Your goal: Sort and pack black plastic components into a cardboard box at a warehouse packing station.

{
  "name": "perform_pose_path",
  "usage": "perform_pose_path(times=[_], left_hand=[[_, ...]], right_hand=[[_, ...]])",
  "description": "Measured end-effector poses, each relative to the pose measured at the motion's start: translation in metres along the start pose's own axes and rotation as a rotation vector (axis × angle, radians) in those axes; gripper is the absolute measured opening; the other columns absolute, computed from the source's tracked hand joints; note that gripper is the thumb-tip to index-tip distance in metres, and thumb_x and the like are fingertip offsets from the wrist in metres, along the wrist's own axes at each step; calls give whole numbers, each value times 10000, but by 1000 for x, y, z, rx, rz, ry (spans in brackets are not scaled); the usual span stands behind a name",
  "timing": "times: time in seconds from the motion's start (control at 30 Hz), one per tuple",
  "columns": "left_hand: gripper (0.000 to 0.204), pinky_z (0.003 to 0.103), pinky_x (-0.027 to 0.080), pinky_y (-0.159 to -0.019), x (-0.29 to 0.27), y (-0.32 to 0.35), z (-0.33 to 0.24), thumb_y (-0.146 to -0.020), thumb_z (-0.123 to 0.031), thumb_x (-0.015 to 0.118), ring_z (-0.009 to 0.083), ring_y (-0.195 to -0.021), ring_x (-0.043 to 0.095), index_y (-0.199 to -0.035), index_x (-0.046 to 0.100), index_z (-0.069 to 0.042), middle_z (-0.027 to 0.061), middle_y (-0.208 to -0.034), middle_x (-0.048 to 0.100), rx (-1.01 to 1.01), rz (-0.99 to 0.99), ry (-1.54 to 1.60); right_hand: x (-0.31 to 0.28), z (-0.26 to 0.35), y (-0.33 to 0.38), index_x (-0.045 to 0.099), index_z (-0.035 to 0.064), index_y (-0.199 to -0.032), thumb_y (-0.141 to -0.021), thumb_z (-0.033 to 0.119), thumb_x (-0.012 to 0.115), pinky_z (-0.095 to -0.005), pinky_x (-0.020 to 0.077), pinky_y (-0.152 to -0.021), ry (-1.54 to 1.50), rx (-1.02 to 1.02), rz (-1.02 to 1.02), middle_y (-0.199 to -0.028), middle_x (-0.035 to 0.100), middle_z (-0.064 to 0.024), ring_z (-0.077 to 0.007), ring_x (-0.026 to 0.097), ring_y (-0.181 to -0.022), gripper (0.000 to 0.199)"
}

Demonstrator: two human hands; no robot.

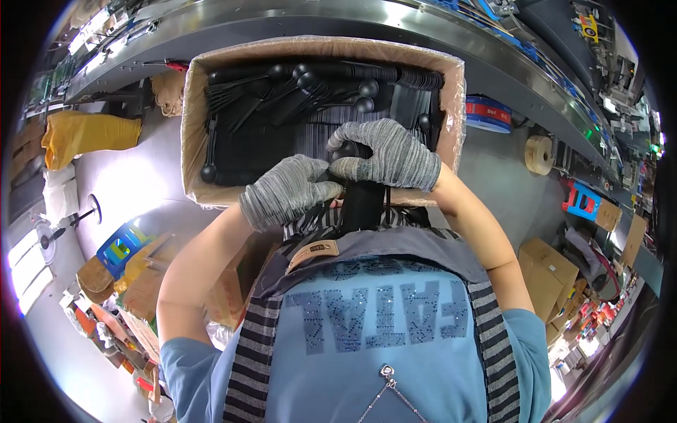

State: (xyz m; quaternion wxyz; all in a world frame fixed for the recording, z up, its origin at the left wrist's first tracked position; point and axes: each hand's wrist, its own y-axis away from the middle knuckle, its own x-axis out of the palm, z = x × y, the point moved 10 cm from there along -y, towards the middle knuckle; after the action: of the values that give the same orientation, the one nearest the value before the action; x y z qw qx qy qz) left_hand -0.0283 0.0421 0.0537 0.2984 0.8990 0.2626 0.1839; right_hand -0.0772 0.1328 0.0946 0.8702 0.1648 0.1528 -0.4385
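A large carton [192, 134] lined with clear plastic holds many black plastic spoons [310, 106] with long handles and small round bowls, some in tight rows, others loose on top. At its near edge my right hand [388, 155], in a grey knit glove, curls its fingers round the rounded end of a bundle of black spoons [362, 204]. My left hand [289, 192], gloved alike, presses against the same bundle from the left, its thumb and fingertips touching it. The bundle's handles point down toward my apron [395, 261]. My fingers partly hide the bowls.
A metal-edged machine bench [282, 29] runs behind the carton. A red and blue roll [488, 114] and a tan tape roll [539, 155] are to the right. A yellow sack [92, 137] lies left. Cardboard boxes [546, 278] stand on both sides of me.
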Motion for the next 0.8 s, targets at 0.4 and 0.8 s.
perform_pose_path(times=[0.4, 0.8], left_hand=[[495, 291, 471, -935, 35, -15, -2, -840, -10, 659, 162, -1125, 534, -1293, 461, -29, 84, -1199, 563, 332, 107, 546], [391, 321, 508, -812, 0, 49, -162, -751, -43, 690, 232, -902, 629, -1131, 601, -18, 101, -988, 630, 912, -448, -689]], right_hand=[[-30, 49, 17, 584, 32, -1067, -605, 410, 845, -323, 518, -736, 85, -318, -439, -884, 622, -94, -229, 632, -788, 651], [-60, 12, 19, 400, 68, -1346, -842, 679, 432, -417, 436, -971, -1115, -305, -510, -1186, 526, -179, -282, 536, -1108, 792]])
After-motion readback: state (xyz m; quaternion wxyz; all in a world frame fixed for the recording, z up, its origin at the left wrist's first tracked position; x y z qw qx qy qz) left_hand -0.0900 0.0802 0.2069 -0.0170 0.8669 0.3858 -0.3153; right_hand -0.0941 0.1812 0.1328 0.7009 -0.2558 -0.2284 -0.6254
